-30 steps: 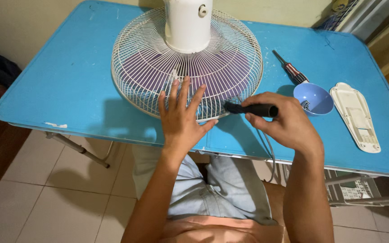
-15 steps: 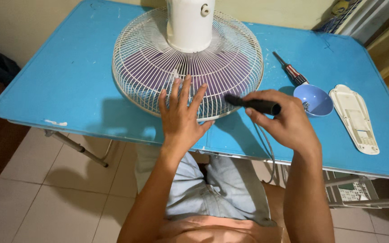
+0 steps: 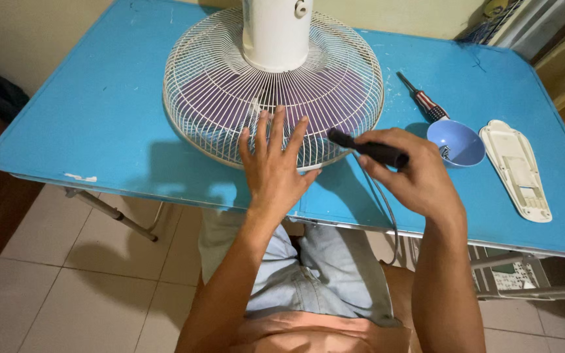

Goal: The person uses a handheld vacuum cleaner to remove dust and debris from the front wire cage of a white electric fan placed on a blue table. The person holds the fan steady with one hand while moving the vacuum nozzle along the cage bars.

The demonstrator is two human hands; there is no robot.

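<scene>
- White wire fan guard [image 3: 210, 98] lying face-down on the blue bench [image 3: 99, 111], purple blades visible through the wires, white motor housing [image 3: 276, 33] rising from its centre at 12 o'clock.
- Left hand [image 3: 276, 173] laid flat on the guard's near rim at about 6 o'clock, fingers spread wide, nothing held; apparently steadying the fan.
- Right hand [image 3: 413, 176] closed around the black handle of a small brush [image 3: 367, 149], grip wrapped tight on the handle; bristled tip touching the guard's rim at about 4 o'clock.
- Grey power cord [image 3: 384, 209] trailing from beneath the guard, over the bench edge, towards 6 o'clock.
- Screwdriver with red-striped handle [image 3: 423, 99] at 2 o'clock of the guard, just beside a small blue bowl [image 3: 456, 144] holding what appear to be small metal parts.
- White plastic cover panel [image 3: 516, 171] lying flat at 3 o'clock, well apart from the fan.
- Progress, as judged: cover removed and fasteners probably set aside in the bowl; guard still closed over the blades; brushing under way at one spot on the rim, with most of the circumference seemingly left.
</scene>
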